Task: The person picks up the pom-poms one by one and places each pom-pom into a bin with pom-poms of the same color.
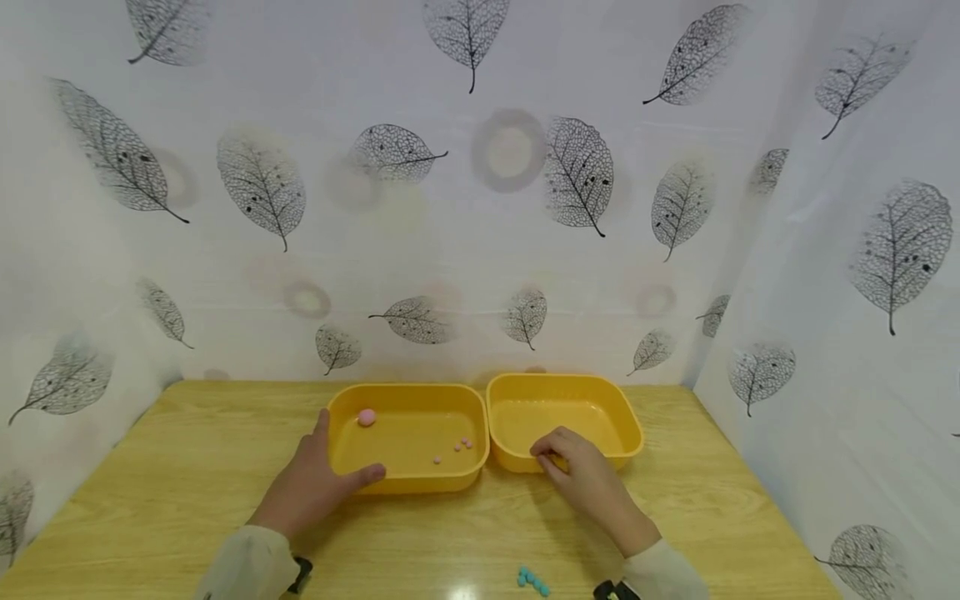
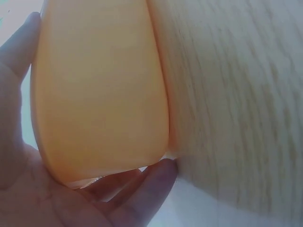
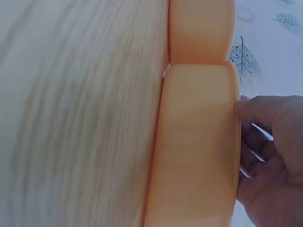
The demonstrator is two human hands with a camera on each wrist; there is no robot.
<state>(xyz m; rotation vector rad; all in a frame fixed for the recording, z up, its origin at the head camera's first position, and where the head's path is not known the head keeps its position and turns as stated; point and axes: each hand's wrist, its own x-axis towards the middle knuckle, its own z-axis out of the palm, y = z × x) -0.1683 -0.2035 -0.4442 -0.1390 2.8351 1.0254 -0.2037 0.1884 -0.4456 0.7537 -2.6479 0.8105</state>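
Two yellow plastic trays stand side by side on the table. My left hand [image 1: 311,479] holds the left tray [image 1: 420,483] by its near left corner. Its thumb lies over the front rim, and its fingers reach round the end wall in the left wrist view. Inside that tray are a larger pink ball [image 1: 366,417] and several small pink beads [image 1: 457,448]. At the right tray [image 1: 517,461], my right hand [image 1: 585,479] pinches the front rim, thumb outside and curled fingers on the inner side. Whether those fingers also hide something small I cannot tell.
Several teal beads [image 1: 531,580] lie in a short row near the front of the wooden table [image 1: 442,542]. A white curtain with leaf prints [image 1: 480,233] encloses the back and sides. The trays touch or nearly touch each other.
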